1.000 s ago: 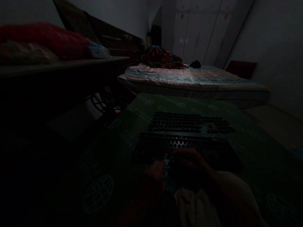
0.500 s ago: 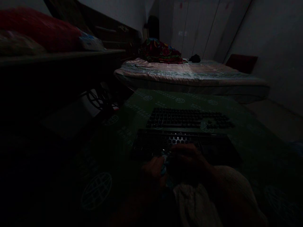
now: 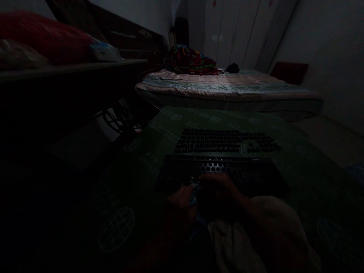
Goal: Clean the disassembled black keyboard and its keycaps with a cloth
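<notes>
In the dim light, my left hand [image 3: 179,203] is closed on a small crumpled light-blue piece that looks like cloth [image 3: 193,186]. My right hand [image 3: 220,184] is close against it from the other side, with its curled fingers at the same piece; what lies inside that hand is in shadow. Just beyond both hands is a black keyboard base [image 3: 258,170] with its keycaps off, and rows of bare round key sockets show in its middle. Behind it, loose black keycaps [image 3: 210,142] lie in rows in keyboard order, with a gap toward the right.
Everything rests on a green printed tabletop [image 3: 150,131]. Pale fabric [image 3: 273,212] is bunched under my right forearm. A bed [image 3: 227,89] with a folded patterned blanket [image 3: 193,62] stands beyond. At left, a shelf [image 3: 127,62] carries a red bag [image 3: 42,40].
Both hands have shifted slightly left together with the light-blue piece, and my right hand is turned a little differently. The keyboard base and keycaps lie as before.
</notes>
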A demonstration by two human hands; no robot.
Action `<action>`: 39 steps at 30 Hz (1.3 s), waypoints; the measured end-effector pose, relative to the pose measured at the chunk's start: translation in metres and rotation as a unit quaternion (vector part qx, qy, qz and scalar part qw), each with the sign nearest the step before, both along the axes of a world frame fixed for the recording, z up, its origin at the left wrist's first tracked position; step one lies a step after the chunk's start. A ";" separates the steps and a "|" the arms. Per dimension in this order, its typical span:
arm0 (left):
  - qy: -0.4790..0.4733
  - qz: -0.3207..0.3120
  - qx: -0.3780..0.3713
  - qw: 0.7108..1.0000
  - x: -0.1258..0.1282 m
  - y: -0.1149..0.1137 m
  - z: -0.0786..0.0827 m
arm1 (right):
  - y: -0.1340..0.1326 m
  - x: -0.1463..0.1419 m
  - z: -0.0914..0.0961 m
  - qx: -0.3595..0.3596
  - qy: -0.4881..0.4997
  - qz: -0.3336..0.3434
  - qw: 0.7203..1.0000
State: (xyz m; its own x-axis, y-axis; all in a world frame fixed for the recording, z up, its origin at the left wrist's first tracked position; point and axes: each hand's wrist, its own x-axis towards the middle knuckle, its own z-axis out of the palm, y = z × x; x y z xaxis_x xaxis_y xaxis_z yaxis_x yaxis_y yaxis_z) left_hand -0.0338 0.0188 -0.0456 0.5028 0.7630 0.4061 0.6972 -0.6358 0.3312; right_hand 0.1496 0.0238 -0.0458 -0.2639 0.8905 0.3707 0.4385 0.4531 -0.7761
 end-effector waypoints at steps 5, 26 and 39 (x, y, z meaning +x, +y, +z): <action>0.001 -0.005 -0.013 1.000 -0.001 0.000 -0.001 | 0.000 -0.002 0.000 0.026 -0.101 -0.014 0.994; -0.014 0.021 -0.053 0.998 -0.001 0.000 0.003 | -0.013 -0.013 0.008 0.150 -0.356 -0.041 0.921; -0.011 0.036 -0.104 0.994 -0.002 0.001 0.006 | -0.016 -0.018 0.014 0.175 -0.388 -0.040 0.904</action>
State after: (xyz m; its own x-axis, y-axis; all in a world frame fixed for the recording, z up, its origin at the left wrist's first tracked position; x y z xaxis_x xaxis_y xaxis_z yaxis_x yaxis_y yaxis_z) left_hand -0.0357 0.0193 -0.0392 0.4375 0.8651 0.2454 0.7294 -0.5010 0.4658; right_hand 0.1316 0.0075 -0.0320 -0.5049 0.7825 0.3643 0.8323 0.5533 -0.0351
